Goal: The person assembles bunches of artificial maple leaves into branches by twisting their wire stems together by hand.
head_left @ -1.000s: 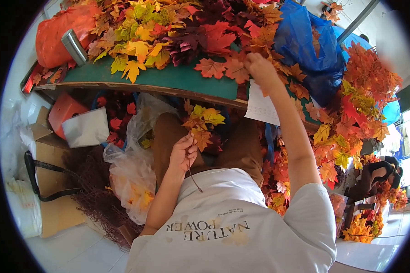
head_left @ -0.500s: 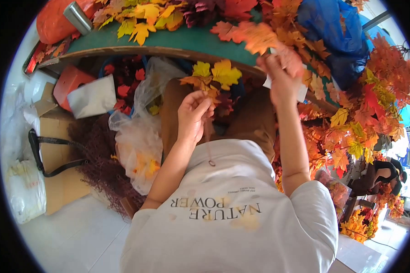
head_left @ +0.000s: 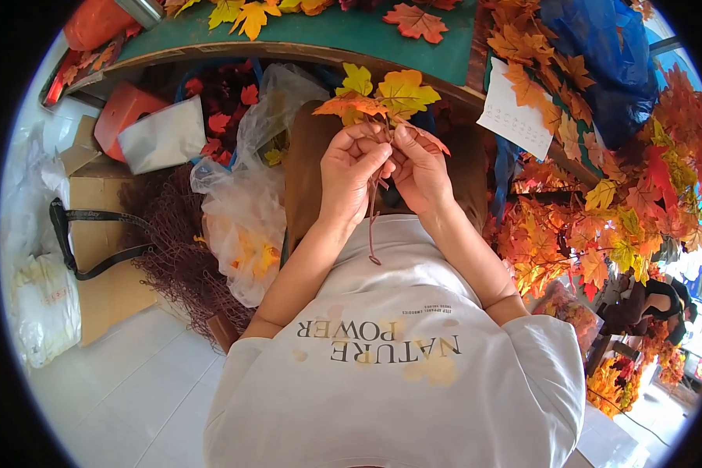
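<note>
In front of my lap, my left hand is closed in a pinch round the brown stem of an artificial maple leaf spray. The stem's lower end hangs below my fingers and finishes in a small loop. Above the hands fan out a yellow-green leaf and an orange leaf. Pressed up beside it, my right hand is closed on an orange-red maple leaf, which lies partly behind the thumb and fingers. Where the leaf's base meets the stem is hidden by my fingertips.
Beyond my knees runs the green tabletop, with a loose red-orange leaf on it. A paper sheet overhangs its edge. Leaf branches crowd the right; plastic bags and a dark twig bundle stand left.
My right hand has come down from the tabletop to my left hand, bringing an orange-red leaf. Both hands now meet at the spray. My view has shifted slightly.
</note>
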The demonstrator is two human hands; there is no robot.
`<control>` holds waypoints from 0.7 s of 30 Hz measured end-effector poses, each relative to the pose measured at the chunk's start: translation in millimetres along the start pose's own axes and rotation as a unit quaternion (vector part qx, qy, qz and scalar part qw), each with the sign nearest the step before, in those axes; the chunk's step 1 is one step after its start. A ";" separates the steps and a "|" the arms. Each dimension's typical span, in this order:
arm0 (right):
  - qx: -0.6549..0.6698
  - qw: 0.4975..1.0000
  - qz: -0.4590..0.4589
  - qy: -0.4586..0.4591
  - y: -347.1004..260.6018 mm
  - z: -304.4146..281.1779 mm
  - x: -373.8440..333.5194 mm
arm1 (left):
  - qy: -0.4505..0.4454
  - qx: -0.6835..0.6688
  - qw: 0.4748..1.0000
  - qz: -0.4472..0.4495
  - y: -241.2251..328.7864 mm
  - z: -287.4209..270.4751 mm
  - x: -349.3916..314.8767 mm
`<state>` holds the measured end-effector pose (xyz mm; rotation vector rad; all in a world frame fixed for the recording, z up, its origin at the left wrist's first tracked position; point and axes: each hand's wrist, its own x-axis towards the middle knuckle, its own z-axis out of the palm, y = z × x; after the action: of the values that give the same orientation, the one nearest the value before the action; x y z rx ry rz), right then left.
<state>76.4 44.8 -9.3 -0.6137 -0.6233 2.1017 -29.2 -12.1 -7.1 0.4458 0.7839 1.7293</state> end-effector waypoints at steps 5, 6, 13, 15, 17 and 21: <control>-0.003 1.000 0.001 0.024 3.8 1.1 0.6 | 0.005 0.009 1.000 0.003 -3.7 -4.3 2.4; 0.001 1.000 0.005 0.026 4.0 -0.2 1.1 | 0.006 0.008 1.000 0.005 -3.8 -4.4 2.9; 0.010 1.000 0.003 0.021 4.3 -4.5 0.2 | 0.007 0.005 1.000 -0.008 -7.3 -7.7 3.4; 0.006 1.000 -0.004 0.019 4.9 -4.1 -0.2 | 0.007 0.005 1.000 -0.010 -7.7 -8.3 3.8; 0.003 1.000 -0.011 0.017 5.5 -4.8 0.2 | 0.007 0.006 1.000 -0.010 -8.1 -8.5 4.4; -0.013 0.998 -0.031 0.046 7.5 -4.4 0.8 | 0.012 0.004 1.000 -0.011 -9.3 -8.2 5.0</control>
<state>74.3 42.5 -17.4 -0.6926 -0.6117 1.9985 -29.6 -8.3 -19.9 0.4209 0.8111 1.7136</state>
